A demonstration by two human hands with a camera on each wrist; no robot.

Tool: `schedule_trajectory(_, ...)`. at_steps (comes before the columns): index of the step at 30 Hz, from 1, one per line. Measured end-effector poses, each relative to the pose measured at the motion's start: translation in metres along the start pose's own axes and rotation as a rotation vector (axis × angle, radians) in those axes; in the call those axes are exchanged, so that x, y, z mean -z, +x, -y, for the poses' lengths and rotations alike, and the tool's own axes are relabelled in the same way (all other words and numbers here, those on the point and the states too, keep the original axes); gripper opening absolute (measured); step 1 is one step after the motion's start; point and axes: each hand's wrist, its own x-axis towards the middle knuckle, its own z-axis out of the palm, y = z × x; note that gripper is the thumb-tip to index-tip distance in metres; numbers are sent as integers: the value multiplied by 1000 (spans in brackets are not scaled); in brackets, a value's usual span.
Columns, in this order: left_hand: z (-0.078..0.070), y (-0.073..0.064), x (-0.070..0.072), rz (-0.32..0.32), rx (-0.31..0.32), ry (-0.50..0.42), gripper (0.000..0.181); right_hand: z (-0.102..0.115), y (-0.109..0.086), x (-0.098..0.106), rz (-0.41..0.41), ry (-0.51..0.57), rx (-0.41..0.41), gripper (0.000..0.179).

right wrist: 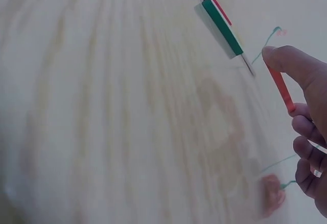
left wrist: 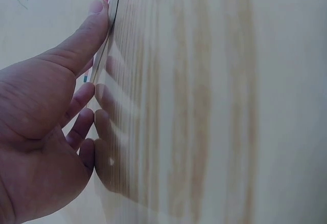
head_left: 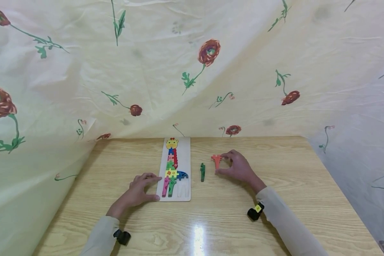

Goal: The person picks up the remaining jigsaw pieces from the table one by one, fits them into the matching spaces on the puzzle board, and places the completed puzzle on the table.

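Observation:
A white puzzle board holds a giraffe made of coloured, interlocking pieces, with a yellow head at the far end. White leg-shaped recesses show at its near right. My left hand rests at the board's left edge, thumb near the bottom corner and fingertips farther up. Between thumb and fingers my right hand pinches an orange-red puzzle piece, also seen edge-on as an orange strip in the right wrist view. A green puzzle piece lies on the table between the board and my right hand.
The wooden table extends around the board. A flowered cloth hangs along the table's back and sides, right behind the board's far end. Each wrist wears a small black camera.

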Motion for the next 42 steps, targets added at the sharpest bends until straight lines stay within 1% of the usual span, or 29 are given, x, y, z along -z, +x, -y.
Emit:
schedule_trajectory(4,-1,0,0,-1,8,2,68,6,-1,1,-24,-11,41,66)
schedule_trajectory(8,-2,0,1,-1,11,-2,67,14,-3,2,-45,25,90,65)
schedule_trajectory(11,-2,0,1,-2,7,-7,66,22,-4,1,-46,57,104,64)
schedule_trajectory(23,2,1,-2,-3,13,-17,68,60,-12,-7,-19,82,119,66)
schedule_trajectory(30,3,2,-3,5,23,-14,68,76,-15,-16,-40,76,112,66)
schedule_trajectory(39,2,1,-2,2,14,-23,67,97,-20,-25,-8,66,111,65)
schedule_trajectory(42,2,2,-3,2,13,-18,68,104,-21,-28,10,75,91,66)
